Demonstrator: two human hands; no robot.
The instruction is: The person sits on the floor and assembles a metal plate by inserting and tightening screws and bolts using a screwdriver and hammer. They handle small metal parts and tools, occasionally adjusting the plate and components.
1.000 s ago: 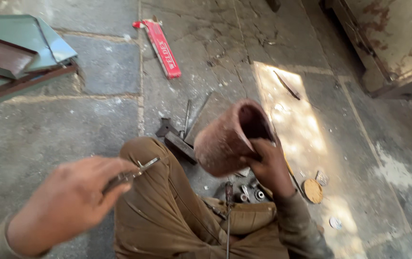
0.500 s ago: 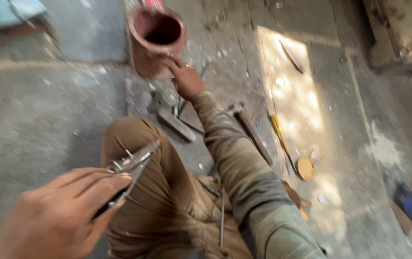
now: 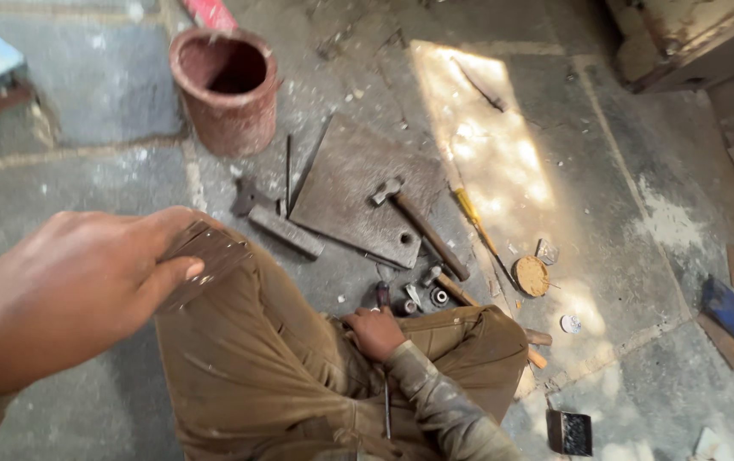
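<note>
While the left hand (image 3: 68, 299) is raised at about nine o'clock, its fingers (image 3: 170, 273) are pinched together on a small grey metal piece (image 3: 209, 256) held over the left knee; what exactly that piece is cannot be told. The grip is taken near one end only, so the piece could likely be tipped out and dropped onto the trouser leg (image 3: 256, 376) or the stone floor (image 3: 85, 179). The right hand (image 3: 377, 331) is rested low near the centre, fingers curled loosely toward the lap — whether anything is gripped there cannot be told, though a thin rod (image 3: 386, 410) is seen just below it.

Small loose parts (image 3: 418, 297) are scattered just beyond the right hand at twelve o'clock; a careless reach could probably send them rolling. A hammer (image 3: 422, 226) is laid across the flat steel plate (image 3: 358, 192), its handle projecting past the plate's near edge, where it might be knocked by a knee. A rusty cylindrical pot (image 3: 226, 90) is stood upright at eleven o'clock, well apart from both hands. A yellow-handled tool (image 3: 473, 222) is laid at one o'clock beside a round disc (image 3: 531, 275).

Open floor is left at nine and ten o'clock — the freest room for movement. Toward three o'clock the floor is broken by scraps and a blue block (image 3: 730, 309).
</note>
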